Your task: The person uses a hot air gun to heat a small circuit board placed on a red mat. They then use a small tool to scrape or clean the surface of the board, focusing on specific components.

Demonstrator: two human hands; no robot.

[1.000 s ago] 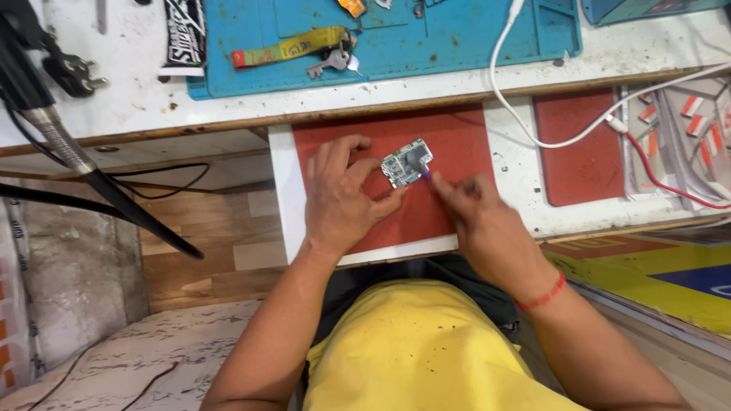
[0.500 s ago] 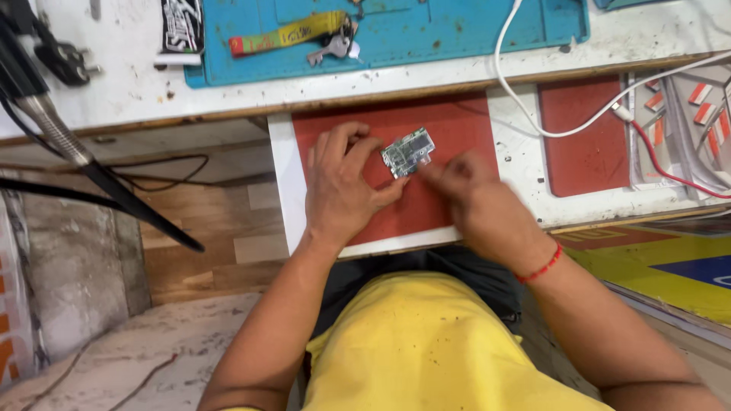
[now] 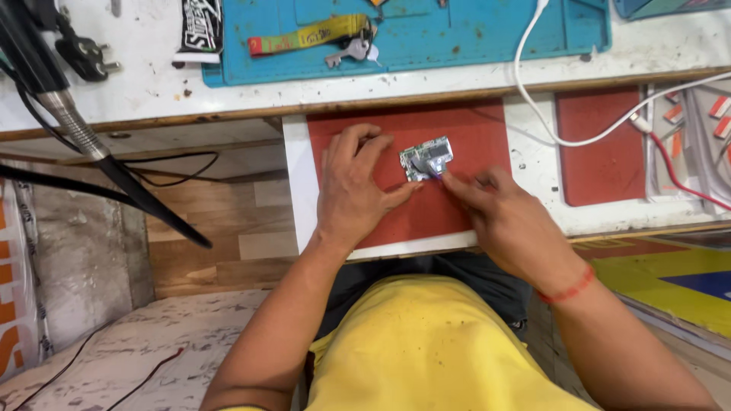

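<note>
Both hands on it: left hand (image 3: 356,190) pinning the small circuit board (image 3: 426,157) just right of its fingertips, right hand (image 3: 499,209) pinching something thin at the near edge, long axis tilted up-right

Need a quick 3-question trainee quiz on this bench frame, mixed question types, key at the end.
1. True or false: the small circuit board lies on the red mat.
2. Which hand lies flat beside the board with its thumb toward it? A) left hand B) right hand
3. Fill in: the keys with the yellow strap lie on the ____ mat on the upper bench.

Key: 1 true; 2 A; 3 blue. The right hand's fingertips pinch at the board's lower edge; what they grip is too small to tell.
</note>
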